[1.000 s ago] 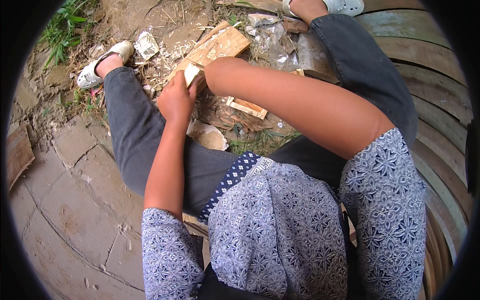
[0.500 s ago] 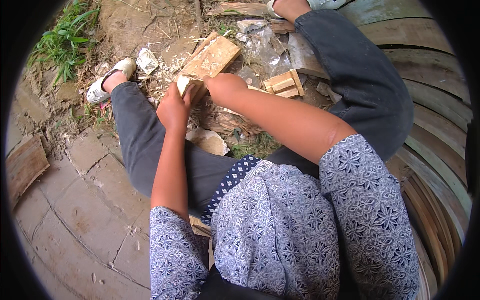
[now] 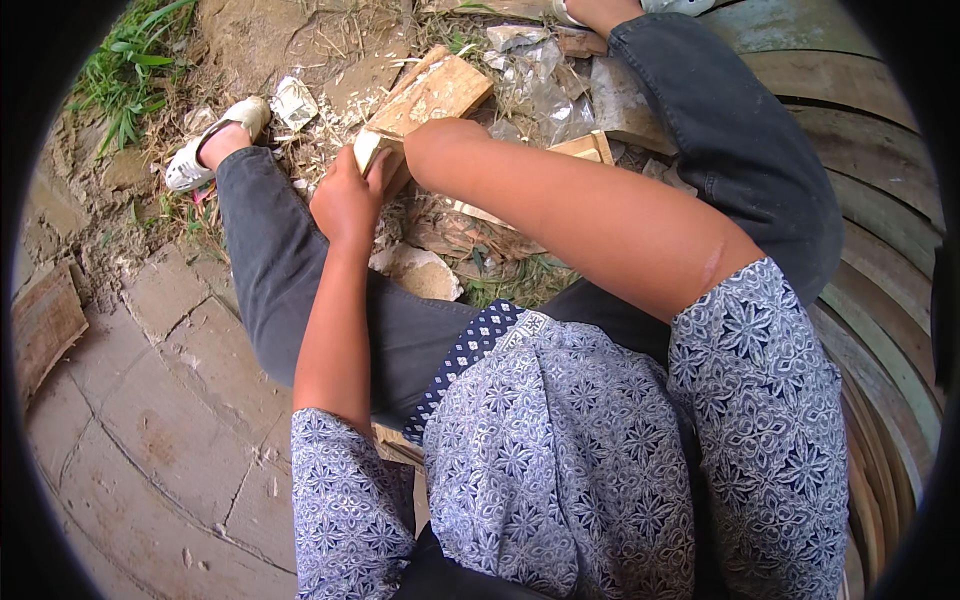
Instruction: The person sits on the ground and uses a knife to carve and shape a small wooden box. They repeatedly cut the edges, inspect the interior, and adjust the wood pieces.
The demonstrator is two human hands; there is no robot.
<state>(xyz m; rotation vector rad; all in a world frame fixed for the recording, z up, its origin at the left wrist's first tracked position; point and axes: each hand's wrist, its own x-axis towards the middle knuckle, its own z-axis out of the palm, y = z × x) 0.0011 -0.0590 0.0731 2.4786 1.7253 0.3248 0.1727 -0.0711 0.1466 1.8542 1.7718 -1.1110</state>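
My left hand [image 3: 342, 205] is closed around a small pale piece of wood [image 3: 368, 148], whose cut end faces up between thumb and fingers. This piece rests at the near end of a thick wooden block [image 3: 445, 88] strewn with shavings. Beside it my right hand [image 3: 438, 148] is closed, the back of the hand toward me. A thin dark edge shows by its knuckles, over the held piece. What the right hand grips is hidden behind the hand itself.
Wood shavings [image 3: 345, 122] litter the ground around the block. Right of my forearm lies a small wooden piece [image 3: 590, 148], partly covered. Clear plastic [image 3: 560, 95], a broken pale chunk [image 3: 418, 272] and curved planks [image 3: 860, 140] lie about. My legs spread to both sides.
My right hand and forearm have shifted slightly up, with the forearm now covering more of the small wooden piece on the right. The left hand still holds its piece.
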